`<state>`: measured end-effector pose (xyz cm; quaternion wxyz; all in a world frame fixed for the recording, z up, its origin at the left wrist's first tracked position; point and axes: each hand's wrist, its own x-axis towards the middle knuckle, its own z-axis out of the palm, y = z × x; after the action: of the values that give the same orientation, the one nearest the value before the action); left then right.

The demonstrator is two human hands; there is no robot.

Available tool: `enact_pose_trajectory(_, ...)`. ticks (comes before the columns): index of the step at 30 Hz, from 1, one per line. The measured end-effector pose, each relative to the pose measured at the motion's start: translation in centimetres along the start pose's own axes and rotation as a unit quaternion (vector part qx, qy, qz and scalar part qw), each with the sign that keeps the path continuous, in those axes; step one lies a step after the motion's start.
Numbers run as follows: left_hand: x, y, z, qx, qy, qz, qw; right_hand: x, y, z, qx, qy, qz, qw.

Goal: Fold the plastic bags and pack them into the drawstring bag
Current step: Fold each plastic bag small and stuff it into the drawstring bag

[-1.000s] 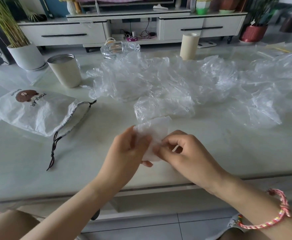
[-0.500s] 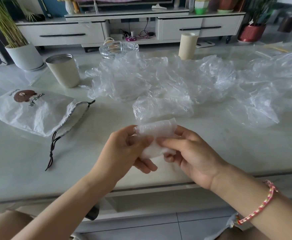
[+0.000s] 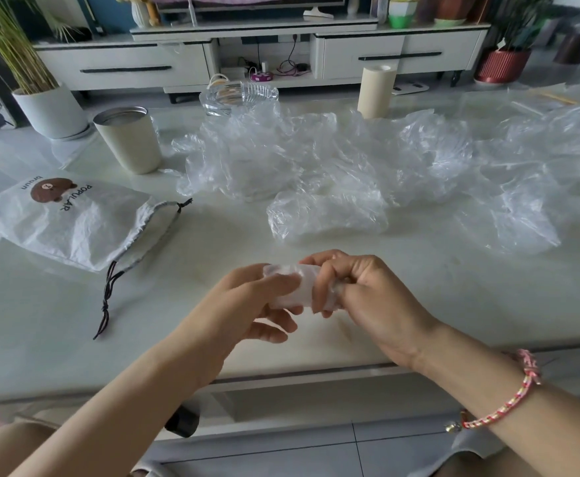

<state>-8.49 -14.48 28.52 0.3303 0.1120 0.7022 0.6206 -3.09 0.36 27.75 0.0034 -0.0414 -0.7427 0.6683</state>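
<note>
**Two-handed squeeze**

The folded plastic bag (image 3: 293, 287) hangs above the table's (image 3: 213, 242) near edge: left hand (image 3: 247, 304) pinches one end, right hand (image 3: 367, 297) curls round the other, likely compacting it. The drawstring bag (image 3: 72, 222) lies by the left edge, loose plastic bags (image 3: 333, 173) toward the far edge.

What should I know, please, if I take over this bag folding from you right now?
Left hand pinches one end of the small folded plastic bag; right hand curls round the other end, above the table.
Drawstring bag lies at the left, its contents unseen.
Done: this bag is nearly folded.
Left: pack it, then fold the loose plastic bags heaped farther back.
</note>
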Motion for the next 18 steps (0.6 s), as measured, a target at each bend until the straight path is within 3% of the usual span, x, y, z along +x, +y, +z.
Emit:
enact_pose_trajectory(4,0.3,0.0,-1.1,0.017,0.048,0.048,0.998,0.3,-0.6,-0.6,-0.104,-0.039,-0.008,0.994)
enact_pose_trajectory(8,0.8,-0.2,-1.9,0.127,0.076,0.091,0.985,1.0,-1.0,-1.4,-0.131,0.036,-0.019,0.991)
enact_pose_trajectory(10,0.7,-0.3,-2.0,0.153,0.053,0.088,0.983,1.1,-0.8,-1.1,-0.105,-0.031,-0.012,0.994)
enact_pose_trajectory(12,0.6,-0.1,-2.4,0.169,0.037,0.092,0.981,1.3,-0.4,-0.4,-0.156,-0.073,-0.021,0.985)
enact_pose_trajectory(18,0.2,0.9,-3.6,0.14,0.056,0.112,0.982,2.2,-0.3,0.7,-0.159,-0.067,-0.03,0.985)
